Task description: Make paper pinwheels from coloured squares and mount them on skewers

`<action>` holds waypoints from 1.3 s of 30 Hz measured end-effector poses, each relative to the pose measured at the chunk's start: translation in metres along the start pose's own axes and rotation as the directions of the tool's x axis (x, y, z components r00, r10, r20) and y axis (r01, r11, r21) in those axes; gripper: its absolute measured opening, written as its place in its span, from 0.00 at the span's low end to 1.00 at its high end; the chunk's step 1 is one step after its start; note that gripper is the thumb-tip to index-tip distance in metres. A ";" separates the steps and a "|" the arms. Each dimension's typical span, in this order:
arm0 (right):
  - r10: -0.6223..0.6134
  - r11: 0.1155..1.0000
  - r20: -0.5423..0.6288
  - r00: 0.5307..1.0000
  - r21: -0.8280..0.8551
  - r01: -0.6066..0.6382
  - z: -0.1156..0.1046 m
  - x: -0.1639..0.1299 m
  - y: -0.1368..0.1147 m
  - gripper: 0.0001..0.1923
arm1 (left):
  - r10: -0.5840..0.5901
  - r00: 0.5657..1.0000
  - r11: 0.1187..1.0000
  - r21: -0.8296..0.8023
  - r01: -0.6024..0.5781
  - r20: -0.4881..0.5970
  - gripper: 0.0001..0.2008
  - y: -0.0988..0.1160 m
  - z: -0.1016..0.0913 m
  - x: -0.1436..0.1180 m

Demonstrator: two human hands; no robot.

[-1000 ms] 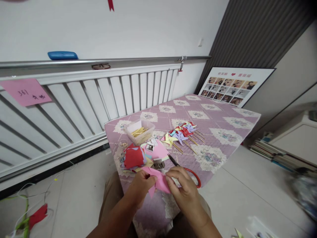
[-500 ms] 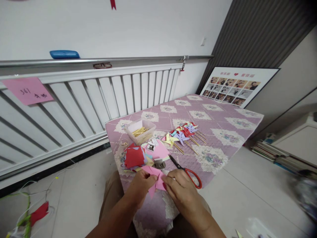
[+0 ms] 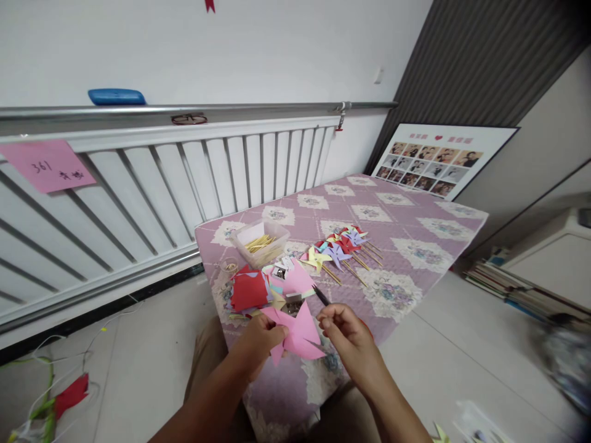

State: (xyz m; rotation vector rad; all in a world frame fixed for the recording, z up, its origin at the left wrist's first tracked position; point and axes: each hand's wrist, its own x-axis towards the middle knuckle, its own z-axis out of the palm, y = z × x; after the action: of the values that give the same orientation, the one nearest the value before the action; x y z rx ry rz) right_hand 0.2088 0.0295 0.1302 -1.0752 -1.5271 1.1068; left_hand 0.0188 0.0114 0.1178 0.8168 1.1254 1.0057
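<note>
Pink paper (image 3: 300,335) pinched by L hand (image 3: 258,341), R hand (image 3: 344,329) at table edge (image 3: 369,335).

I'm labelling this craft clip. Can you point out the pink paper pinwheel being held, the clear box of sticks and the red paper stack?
pink paper pinwheel (image 3: 298,335), head view, centre of the folds.
clear box of sticks (image 3: 261,244), head view, the sticks inside.
red paper stack (image 3: 248,290), head view, top sheet.
</note>
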 end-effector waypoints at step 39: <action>-0.094 0.953 0.464 0.881 -0.214 0.215 -0.013 -0.008 -0.030 0.06 | -0.001 0.976 0.922 0.378 -0.084 0.219 0.05 0.015 -0.017 0.002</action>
State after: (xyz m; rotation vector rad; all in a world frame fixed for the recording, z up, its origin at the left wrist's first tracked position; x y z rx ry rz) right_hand 0.2193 0.0173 0.1599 -0.8772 -2.1399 1.1120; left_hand -0.0010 0.0187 0.1268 1.2408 1.1355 0.7143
